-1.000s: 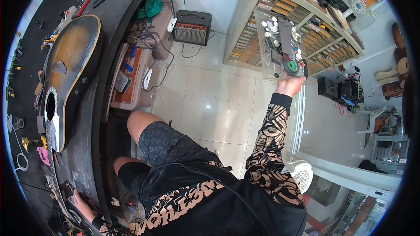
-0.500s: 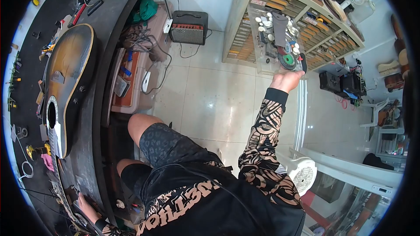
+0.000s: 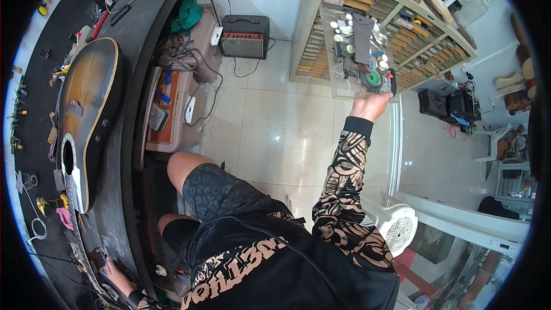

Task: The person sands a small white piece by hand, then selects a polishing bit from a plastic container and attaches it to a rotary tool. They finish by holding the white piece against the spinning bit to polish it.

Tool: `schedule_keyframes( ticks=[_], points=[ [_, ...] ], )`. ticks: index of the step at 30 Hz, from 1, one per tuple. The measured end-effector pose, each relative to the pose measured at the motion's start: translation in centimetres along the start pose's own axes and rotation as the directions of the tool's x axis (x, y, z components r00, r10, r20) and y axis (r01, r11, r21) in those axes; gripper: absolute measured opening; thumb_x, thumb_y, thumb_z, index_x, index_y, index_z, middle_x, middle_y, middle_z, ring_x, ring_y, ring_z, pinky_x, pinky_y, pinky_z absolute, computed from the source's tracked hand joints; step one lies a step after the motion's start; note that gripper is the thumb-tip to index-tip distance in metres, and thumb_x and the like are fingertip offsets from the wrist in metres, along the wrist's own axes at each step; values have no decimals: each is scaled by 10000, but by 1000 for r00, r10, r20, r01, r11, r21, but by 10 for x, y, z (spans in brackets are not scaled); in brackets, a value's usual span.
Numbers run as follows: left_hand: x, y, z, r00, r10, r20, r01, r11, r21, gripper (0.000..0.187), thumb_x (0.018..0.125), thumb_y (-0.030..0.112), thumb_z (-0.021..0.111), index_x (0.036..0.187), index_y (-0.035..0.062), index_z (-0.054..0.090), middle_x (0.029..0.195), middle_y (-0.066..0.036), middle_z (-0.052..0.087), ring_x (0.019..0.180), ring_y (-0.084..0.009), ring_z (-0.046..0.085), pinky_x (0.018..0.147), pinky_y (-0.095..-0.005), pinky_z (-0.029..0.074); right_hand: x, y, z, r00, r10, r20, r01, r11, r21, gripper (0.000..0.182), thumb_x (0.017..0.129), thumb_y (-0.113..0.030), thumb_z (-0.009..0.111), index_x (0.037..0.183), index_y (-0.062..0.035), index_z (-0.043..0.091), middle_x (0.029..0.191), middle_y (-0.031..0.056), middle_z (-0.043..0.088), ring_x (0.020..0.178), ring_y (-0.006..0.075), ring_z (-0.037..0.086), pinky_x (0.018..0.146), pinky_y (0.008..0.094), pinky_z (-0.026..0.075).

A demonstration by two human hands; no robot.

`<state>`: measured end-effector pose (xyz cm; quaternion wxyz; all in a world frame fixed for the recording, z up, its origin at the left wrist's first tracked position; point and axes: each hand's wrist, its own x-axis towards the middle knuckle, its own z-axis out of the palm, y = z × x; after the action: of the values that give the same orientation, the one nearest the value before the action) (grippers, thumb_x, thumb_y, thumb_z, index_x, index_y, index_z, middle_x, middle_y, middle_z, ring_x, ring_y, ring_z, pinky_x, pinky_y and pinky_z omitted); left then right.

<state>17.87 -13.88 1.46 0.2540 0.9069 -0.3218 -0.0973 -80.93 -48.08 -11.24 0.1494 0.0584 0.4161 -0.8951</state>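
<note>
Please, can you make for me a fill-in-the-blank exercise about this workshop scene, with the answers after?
The tray of small items is in the person's ______ hand.
The guitar lies on the workbench, at the person's ______ side.
The amplifier stands on the ______.
The colour of the crumpled bag or cloth near the cables is ______.

Missing words: right; left; floor; green.
</note>
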Motion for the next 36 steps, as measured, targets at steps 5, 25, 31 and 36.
schedule_keyframes(
  ticks=[5, 25, 31, 36],
  points=[
    [-4, 3, 0, 997, -75, 20, 76, 995, -70, 840, 1187, 576, 648, 1701, -85, 582, 1710, -268, 628, 1549, -373, 594, 1326, -445, 406, -1, -9, 4, 999, 49, 22, -49, 999, -9, 627, 1330, -466, 237, 1711, -60, 525, 1713, 169, 596, 1484, 388, 667, 1196, 673, 620],
    [1, -12, 0, 999, -20, -25, 19, 999, -48, 742, 1205, 527, 636, 1617, -90, 668, 1611, -287, 697, 1476, -393, 644, 1288, -449, 438, -3, 23, 44, 997, -74, 29, 72, 996, 57, 749, 1285, -475, 503, 1669, 155, 372, 1703, 296, 544, 1495, 353, 625, 1283, 471, 536],
    [-10, 3, 2, 999, -20, -50, 19, 1000, -14, 768, 1210, 532, 635, 1633, -109, 644, 1634, -294, 691, 1498, -392, 642, 1297, -444, 434, 7, 13, 29, 869, 226, 439, -213, 974, -81, 944, 1235, -710, 462, 1883, -82, 183, 1941, 263, 229, 1781, 453, 282, 1432, 695, 249],
    [-15, 1, 5, 996, 60, -70, -59, 998, 27, 688, 1230, 503, 625, 1530, -113, 692, 1446, -279, 762, 1319, -386, 684, 1215, -437, 474, 41, -43, -15, 815, 446, 371, -112, 748, -654, 1283, 1113, -913, 514, 1880, 26, 95, 1741, 467, 476, 1560, 500, 624, 1325, 602, 439]
  ],
)
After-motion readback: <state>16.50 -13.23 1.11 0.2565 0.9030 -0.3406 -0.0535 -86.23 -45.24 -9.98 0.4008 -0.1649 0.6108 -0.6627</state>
